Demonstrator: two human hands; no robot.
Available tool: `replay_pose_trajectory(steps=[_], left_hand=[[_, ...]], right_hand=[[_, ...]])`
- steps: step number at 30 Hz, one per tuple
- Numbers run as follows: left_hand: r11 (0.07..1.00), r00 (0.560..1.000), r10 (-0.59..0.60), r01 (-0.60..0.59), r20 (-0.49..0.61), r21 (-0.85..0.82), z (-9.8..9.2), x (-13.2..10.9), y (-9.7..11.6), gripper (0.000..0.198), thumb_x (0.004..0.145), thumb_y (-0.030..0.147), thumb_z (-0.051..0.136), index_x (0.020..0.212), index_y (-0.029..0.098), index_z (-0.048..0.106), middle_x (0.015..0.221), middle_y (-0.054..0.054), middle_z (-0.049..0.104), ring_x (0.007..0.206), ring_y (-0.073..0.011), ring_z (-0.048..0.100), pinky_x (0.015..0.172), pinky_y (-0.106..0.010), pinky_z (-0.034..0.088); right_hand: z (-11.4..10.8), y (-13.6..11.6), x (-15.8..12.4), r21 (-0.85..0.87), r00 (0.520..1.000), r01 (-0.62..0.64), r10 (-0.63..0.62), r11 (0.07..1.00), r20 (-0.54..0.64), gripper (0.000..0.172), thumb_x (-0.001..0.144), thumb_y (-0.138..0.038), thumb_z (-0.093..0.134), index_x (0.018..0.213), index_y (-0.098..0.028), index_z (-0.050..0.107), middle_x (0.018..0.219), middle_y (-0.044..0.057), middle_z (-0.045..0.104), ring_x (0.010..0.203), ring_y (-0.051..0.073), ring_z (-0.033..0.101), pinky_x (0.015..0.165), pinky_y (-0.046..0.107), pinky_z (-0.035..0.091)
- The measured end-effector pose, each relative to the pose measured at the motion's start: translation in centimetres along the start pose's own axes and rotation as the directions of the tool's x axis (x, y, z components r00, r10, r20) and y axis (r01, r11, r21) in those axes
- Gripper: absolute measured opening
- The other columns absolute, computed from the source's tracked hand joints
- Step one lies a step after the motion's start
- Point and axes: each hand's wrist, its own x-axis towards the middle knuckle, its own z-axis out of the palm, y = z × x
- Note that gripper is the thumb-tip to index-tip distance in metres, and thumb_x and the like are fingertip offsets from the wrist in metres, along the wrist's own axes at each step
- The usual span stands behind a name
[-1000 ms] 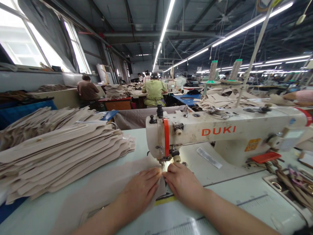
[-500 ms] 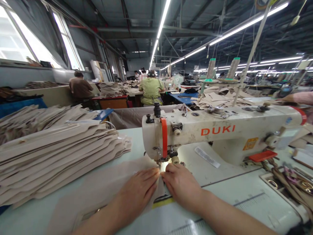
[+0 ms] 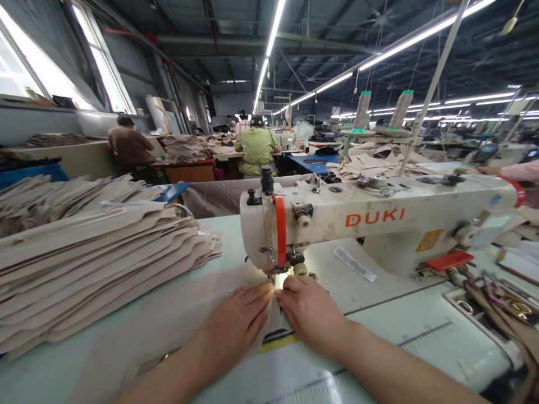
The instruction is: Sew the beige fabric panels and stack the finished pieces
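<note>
A white sewing machine (image 3: 322, 219) marked DUKI stands before me, its needle area lit from behind. Under its presser foot lies a thin beige fabric piece (image 3: 181, 311), spread over the table to the left. My left hand (image 3: 242, 311) rests flat on this piece, fingers stretched toward the foot. Just right of the needle, my right hand (image 3: 311, 311) has its fingers curled and pinched at the fabric's edge. Both hands' fingertips nearly meet in front of the foot. The needle tip and the stitch line are hidden.
At the left rises a tall stack of beige fabric pieces (image 3: 105, 269). A tray (image 3: 484, 322) with straps and metal rings is set into the table at right. A paper strip (image 3: 355, 264) lies behind the needle. Co-workers sit farther back; another person's sleeve (image 3: 520, 171) shows at right.
The whole view has shifted slightly, so the machine appears a little higher and farther left. Both hands keep almost the same place by the presser foot.
</note>
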Motion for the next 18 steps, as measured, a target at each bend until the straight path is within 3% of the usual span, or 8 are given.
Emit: replay_pose_trajectory(steps=[8,18], left_hand=[[1.0,1.0,0.006,-0.006,0.008,0.017,-0.1,0.1,-0.2,0.036,0.098,0.023,0.036,0.12,0.014,0.062,0.118,-0.01,0.068,0.107,-0.0205,0.065,0.095,-0.036,0.053],[0.997,0.998,-0.022,0.018,0.051,0.077,0.8,0.6,-2.0,0.034,0.096,0.021,0.04,0.121,0.017,0.061,0.123,-0.01,0.066,0.113,-0.0226,0.062,0.097,-0.04,0.053]], right_hand=[[0.2,0.0,0.1,-0.03,1.0,0.02,-0.021,0.999,-0.013,0.019,0.096,-0.017,0.047,0.088,-0.016,0.064,0.083,0.006,0.059,0.081,0.019,0.05,0.075,0.03,0.039],[0.2,-0.1,-0.1,0.006,0.999,-0.021,0.021,1.0,-0.036,0.021,0.096,-0.018,0.047,0.085,-0.017,0.065,0.083,0.005,0.06,0.082,0.019,0.052,0.075,0.029,0.041]])
